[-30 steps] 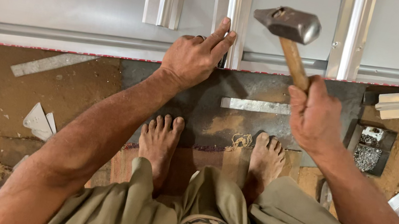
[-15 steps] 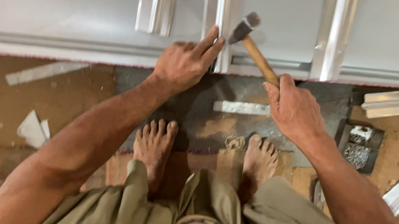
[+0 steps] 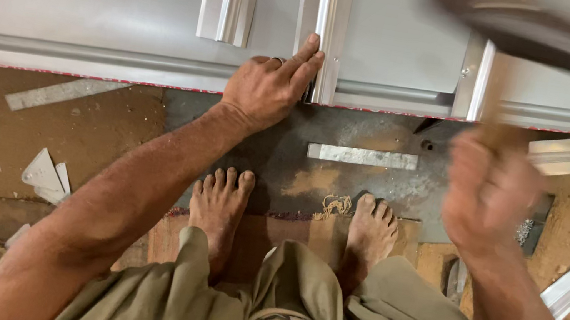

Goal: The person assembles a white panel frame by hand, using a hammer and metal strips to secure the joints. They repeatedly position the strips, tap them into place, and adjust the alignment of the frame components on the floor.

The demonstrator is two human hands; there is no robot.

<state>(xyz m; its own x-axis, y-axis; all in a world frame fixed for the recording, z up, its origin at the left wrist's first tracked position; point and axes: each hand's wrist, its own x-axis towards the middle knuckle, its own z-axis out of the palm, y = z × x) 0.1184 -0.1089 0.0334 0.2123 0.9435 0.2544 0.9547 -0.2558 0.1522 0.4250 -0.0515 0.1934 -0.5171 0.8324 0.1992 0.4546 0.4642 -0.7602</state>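
Aluminium frame [image 3: 160, 72] is pinned at its near edge by the left hand [image 3: 266, 90], fingers flat; the blurred hammer [image 3: 534, 32] is gripped overhead by the right hand [image 3: 489, 196].

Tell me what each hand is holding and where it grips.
Right hand grips a blurred hammer by its wooden handle. Left hand holds nothing, pressing flat on the metal strip.

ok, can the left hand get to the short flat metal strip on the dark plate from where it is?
Probably yes. The left hand rests on the upright channel, and the flat strip lies bare on the dark plate just below it, nothing between. The right hand is blurred, off to the side.
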